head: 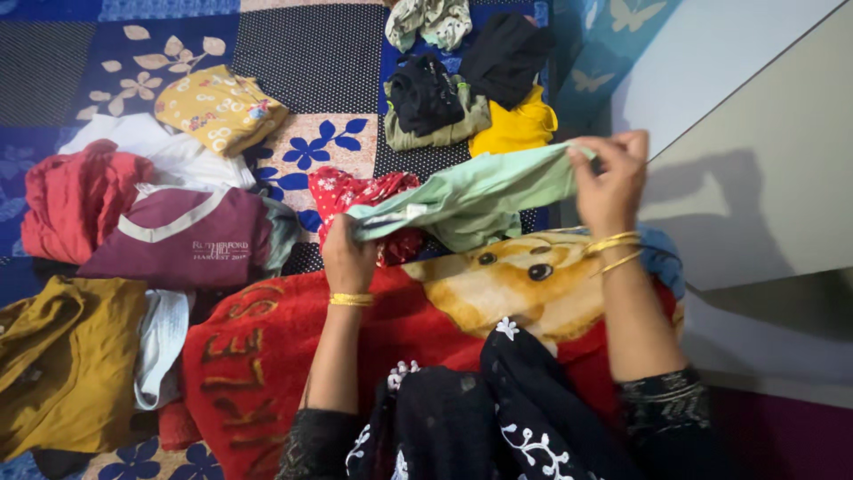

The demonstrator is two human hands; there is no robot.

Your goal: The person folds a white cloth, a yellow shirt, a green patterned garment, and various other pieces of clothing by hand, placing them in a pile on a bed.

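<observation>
Closest to you in the head view is your own dark sleeve with white flowers (462,418), and just past it a red blanket with a bear picture (426,311) spread over the bed. Above that blanket you hold a pale green cloth (471,196) stretched between both hands. Your left hand (348,258) is closed around its near end, beside a red flowered garment (369,200). Your right hand (613,182) pinches the far end between fingers and thumb, close to the bed's right edge. The cloth sags in the middle, so it looks light, thin and limp; it will probably droop wherever you leave it unsupported. Grip it at the corners or along a seam to keep it flat. Toward the far edge lie a yellow garment (515,129) and a black one (506,53); a maroon shirt (187,240) sits at the left
</observation>
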